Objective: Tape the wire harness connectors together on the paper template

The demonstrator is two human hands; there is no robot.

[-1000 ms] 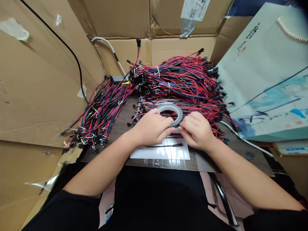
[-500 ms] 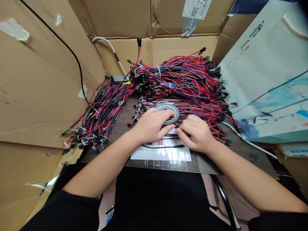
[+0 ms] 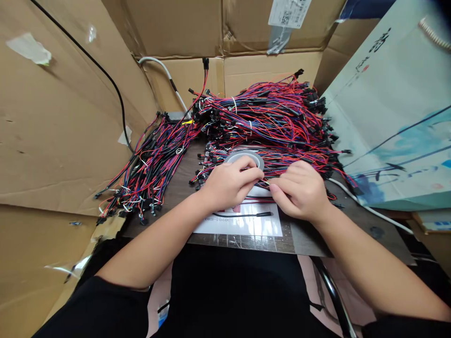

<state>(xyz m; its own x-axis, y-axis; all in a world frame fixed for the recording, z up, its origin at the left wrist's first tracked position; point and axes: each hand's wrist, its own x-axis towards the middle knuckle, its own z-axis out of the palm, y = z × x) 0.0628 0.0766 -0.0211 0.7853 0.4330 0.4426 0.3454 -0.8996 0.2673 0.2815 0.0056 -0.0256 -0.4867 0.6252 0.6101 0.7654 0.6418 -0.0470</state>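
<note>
My left hand (image 3: pixel 230 184) is closed at the front of a grey tape roll (image 3: pixel 260 161), its fingers pinched near the roll's lower right edge; what lies between the fingertips is hidden. Just right of it, my right hand (image 3: pixel 301 190) is closed too, its thumb and forefinger pinching the end of a small, thin piece (image 3: pixel 267 182) that spans the short gap between the hands. Below the hands, a black cable (image 3: pixel 246 215) lies across a printed white sheet (image 3: pixel 239 227).
Bundled red, blue and black wires (image 3: pixel 271 110) are heaped behind the hands. A looser wire pile (image 3: pixel 148 159) lies at the left. Cardboard walls (image 3: pixel 63 126) stand left and behind, and a pale printed bag (image 3: pixel 398 108) stands at the right. A white cable (image 3: pixel 369 206) runs at the right.
My right hand has moved slightly right, away from my left, and a small gap with a thin piece now shows between them. My left fingers have closed in over the roll's front edge.
</note>
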